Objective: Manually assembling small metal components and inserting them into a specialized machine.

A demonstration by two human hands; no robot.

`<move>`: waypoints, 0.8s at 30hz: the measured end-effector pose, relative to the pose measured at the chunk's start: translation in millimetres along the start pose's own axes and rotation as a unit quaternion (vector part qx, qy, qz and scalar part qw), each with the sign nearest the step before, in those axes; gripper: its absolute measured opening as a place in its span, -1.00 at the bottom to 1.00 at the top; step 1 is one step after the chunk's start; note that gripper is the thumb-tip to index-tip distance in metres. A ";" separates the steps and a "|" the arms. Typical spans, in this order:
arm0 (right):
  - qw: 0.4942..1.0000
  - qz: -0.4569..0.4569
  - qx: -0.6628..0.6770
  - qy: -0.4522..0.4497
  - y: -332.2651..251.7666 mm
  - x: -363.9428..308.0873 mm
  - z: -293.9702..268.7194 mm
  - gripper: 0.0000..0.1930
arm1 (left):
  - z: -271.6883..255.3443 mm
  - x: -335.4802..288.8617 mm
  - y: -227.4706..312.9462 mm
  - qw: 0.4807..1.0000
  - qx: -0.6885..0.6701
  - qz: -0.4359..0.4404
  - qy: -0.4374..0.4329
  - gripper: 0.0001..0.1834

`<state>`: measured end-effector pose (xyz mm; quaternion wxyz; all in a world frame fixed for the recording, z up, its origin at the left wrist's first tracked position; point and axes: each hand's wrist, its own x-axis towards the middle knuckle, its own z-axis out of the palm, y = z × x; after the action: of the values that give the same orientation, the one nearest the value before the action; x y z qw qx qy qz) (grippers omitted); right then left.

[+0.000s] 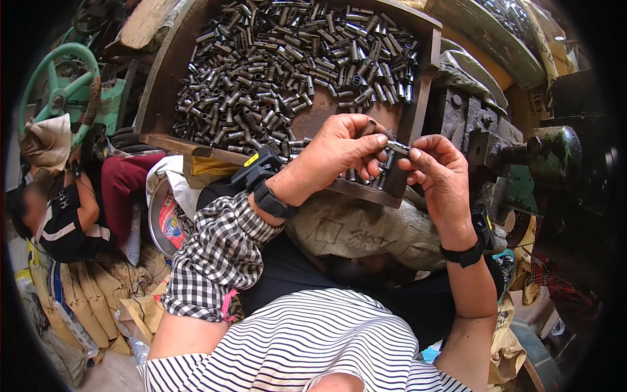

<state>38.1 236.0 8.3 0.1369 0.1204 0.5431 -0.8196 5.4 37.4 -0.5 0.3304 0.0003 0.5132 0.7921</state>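
A green wheel (57,91) sits far left, above another person (62,209) sitting low by brown sacks (85,297).

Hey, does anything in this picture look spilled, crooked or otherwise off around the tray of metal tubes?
Nothing stands out. The small metal tubes lie in a loose heap, all inside the rusty tray; none seem to have spilled over its edge. The left hand and right hand pinch single tubes between their fingertips over the tray's near corner.

Bright daylight, sharp centre, fisheye-warped dark rim
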 end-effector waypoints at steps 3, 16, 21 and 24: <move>1.000 -0.003 -0.011 -0.007 -1.5 -1.4 2.9 -0.90 | 1.8 -1.6 1.1 1.000 0.015 -0.001 0.014 -0.80; 0.997 -0.038 -0.072 -0.017 -12.0 -6.3 5.3 -0.89 | 7.3 -6.0 1.1 0.997 0.069 0.021 -0.010 -0.78; 1.000 0.024 0.000 -0.020 -12.0 -0.4 -2.5 -0.87 | 16.0 -5.5 -11.4 0.724 0.542 0.425 0.043 -0.59; 0.994 0.078 0.031 -0.072 -12.8 -0.2 -6.4 -0.85 | 21.5 -12.5 -11.9 0.756 0.522 0.395 0.002 -0.57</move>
<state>34.1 246.8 16.9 0.2355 0.1069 0.4952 -0.8294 28.7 51.3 4.2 -0.0643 0.3733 0.8021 0.4617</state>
